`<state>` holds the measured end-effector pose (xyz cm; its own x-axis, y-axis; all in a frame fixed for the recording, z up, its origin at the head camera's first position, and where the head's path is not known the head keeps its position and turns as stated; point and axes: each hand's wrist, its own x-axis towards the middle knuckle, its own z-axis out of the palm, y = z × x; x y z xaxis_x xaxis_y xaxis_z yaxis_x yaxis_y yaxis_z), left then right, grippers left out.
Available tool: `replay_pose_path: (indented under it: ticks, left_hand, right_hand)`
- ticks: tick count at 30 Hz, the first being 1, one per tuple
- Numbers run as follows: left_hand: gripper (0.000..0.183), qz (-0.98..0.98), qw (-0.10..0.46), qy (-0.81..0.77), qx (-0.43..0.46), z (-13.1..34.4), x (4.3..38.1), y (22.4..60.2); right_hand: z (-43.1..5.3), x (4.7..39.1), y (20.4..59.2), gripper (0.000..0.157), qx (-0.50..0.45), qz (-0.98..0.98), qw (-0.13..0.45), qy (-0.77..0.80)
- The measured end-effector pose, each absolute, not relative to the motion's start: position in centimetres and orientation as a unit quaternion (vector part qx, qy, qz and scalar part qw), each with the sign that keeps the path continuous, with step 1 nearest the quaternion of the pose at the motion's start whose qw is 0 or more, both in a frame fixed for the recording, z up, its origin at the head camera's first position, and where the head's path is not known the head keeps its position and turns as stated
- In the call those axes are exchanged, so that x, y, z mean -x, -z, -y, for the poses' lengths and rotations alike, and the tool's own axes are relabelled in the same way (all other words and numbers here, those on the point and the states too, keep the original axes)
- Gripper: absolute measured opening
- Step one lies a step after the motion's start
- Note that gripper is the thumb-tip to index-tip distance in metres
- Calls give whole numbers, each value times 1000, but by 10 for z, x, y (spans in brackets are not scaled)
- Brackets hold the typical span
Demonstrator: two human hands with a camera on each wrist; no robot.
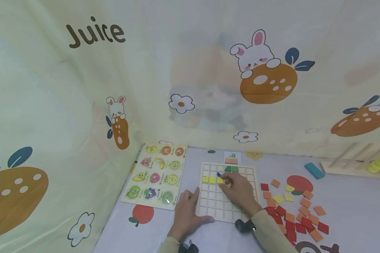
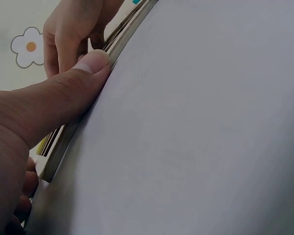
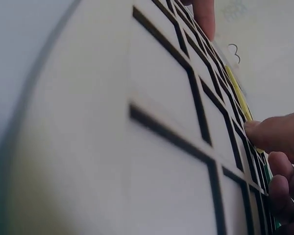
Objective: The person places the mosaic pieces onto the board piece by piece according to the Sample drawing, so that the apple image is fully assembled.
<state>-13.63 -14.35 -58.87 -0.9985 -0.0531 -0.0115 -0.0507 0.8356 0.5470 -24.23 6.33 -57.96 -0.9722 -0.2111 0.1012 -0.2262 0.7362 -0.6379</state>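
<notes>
A pale wooden grid board (image 1: 209,203) lies on the table, with a row of yellow square tiles (image 1: 209,180) and green tiles (image 1: 231,169) near its far side. My left hand (image 1: 187,214) spans the board's near left corner, thumb along the near edge and fingers at the left edge; in the left wrist view the thumb (image 2: 63,93) presses that edge. My right hand (image 1: 239,189) pinches a yellow tile (image 1: 220,180) at the right end of the row. A small dark blue patch (image 1: 219,174) shows beside its fingertips. The right wrist view shows the thumb (image 3: 274,132) against yellow.
Loose red tiles (image 1: 290,235), orange tiles (image 1: 320,210) and yellow tiles (image 1: 278,199) lie scattered right of the board. A fruit puzzle board (image 1: 144,189) is at left. A small picture card (image 1: 232,158), a teal block (image 1: 314,170) and a wooden peg rack (image 1: 342,168) stand farther back.
</notes>
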Motion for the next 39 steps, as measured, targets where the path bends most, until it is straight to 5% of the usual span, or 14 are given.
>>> replay_pose_path:
  ticks: [12, 23, 39]
  left_hand:
    - [124, 958, 2, 286, -28, 143, 135, 587]
    - [124, 956, 3, 293, -28, 144, 137, 589]
    - [127, 956, 13, 292, -27, 143, 134, 589]
  right_hand:
    - [-67, 245, 582, 19, -138, 928, 30, -345]
    - [-75, 242, 574, 22, -136, 926, 36, -349]
    - [-241, 254, 537, 56, -49, 965, -80, -243]
